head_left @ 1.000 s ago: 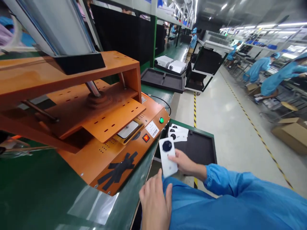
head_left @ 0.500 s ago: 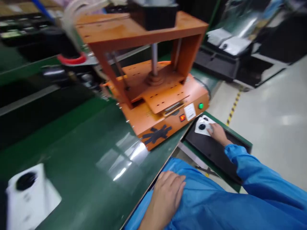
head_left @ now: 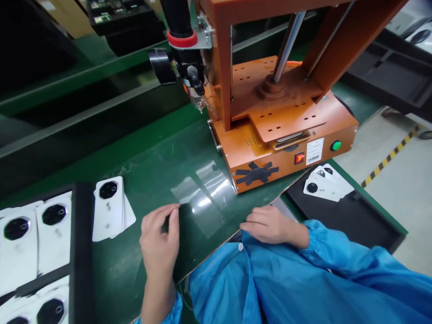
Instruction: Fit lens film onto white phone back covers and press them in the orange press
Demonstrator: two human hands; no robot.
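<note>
My left hand point(head_left: 158, 243) hovers over the green tabletop with thumb and forefinger curved, a small gap between them and nothing visible in its grasp. To its left lies a small stack of white phone back covers point(head_left: 108, 209), each with a round black camera area. My right hand point(head_left: 272, 225) is at the table's front edge, fingers loosely curled together, with nothing seen in it. Right of that hand, several white phone back covers point(head_left: 326, 184) lie fanned out in a black-lined tray point(head_left: 351, 225).
An orange press point(head_left: 270, 148) with a green button stands at the back of the green table point(head_left: 162, 171). A black air regulator point(head_left: 184, 58) hangs on its left side. A black divided tray point(head_left: 83, 252) of white phone back covers is at far left. Yellow-black tape point(head_left: 391, 155) marks the floor.
My right hand has let go of the covers in the right tray and moved back to the table edge. My left hand has moved from my lap to above the table. The view has turned left.
</note>
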